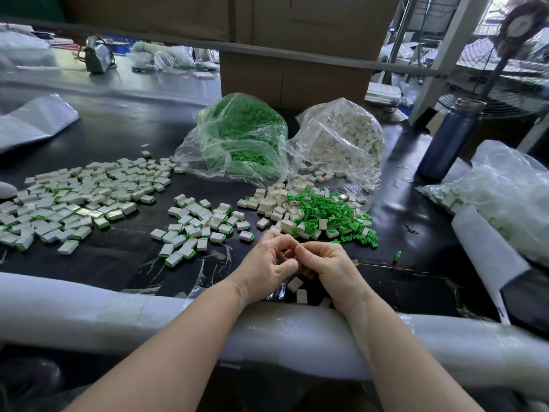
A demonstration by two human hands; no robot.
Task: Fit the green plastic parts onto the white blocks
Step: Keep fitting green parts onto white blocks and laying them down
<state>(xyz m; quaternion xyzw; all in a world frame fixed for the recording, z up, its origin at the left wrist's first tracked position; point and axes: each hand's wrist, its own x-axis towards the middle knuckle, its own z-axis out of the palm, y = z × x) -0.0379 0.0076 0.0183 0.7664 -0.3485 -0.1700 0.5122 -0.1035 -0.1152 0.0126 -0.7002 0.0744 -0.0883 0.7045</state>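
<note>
While loose green plastic parts (329,214) are lying just beyond, left hand (269,270) and right hand (328,267) are pinching together, fingers curled; contents unclear.

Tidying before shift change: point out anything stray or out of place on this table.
One green plastic part lies alone right of the hands, away from the green pile. A few white blocks sit loose under the hands at the table's near edge.

1 head-worn view, forward and down, close above the black table (124,251).
</note>
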